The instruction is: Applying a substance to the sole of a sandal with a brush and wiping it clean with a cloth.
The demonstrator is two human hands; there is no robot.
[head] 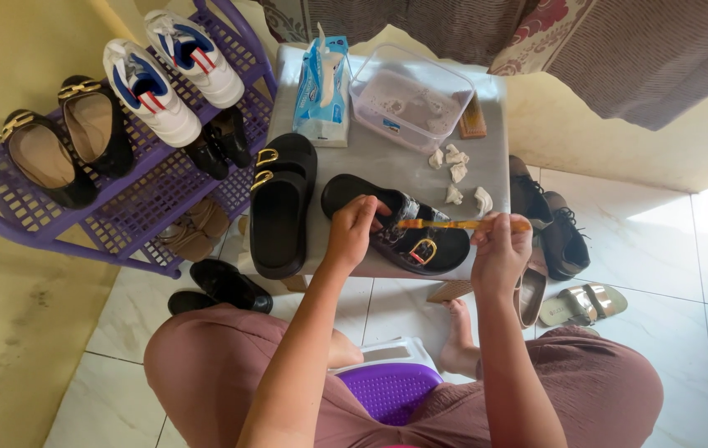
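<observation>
Left hand [352,228] clamped on the strap edge of a black slide sandal [400,226] with a gold buckle, lying on its side on the grey tabletop [387,162]. Right hand [499,249] closed around the handle of an orange toothbrush [454,224], its head touching the sandal's strap. Just left, the matching black sandal [279,207], sole down. Behind: crumpled white tissue bits [456,170], clear plastic container [410,95], blue wipes pack [321,83]. Far left, purple shoe rack [134,199] bearing white sneakers [171,70].
</observation>
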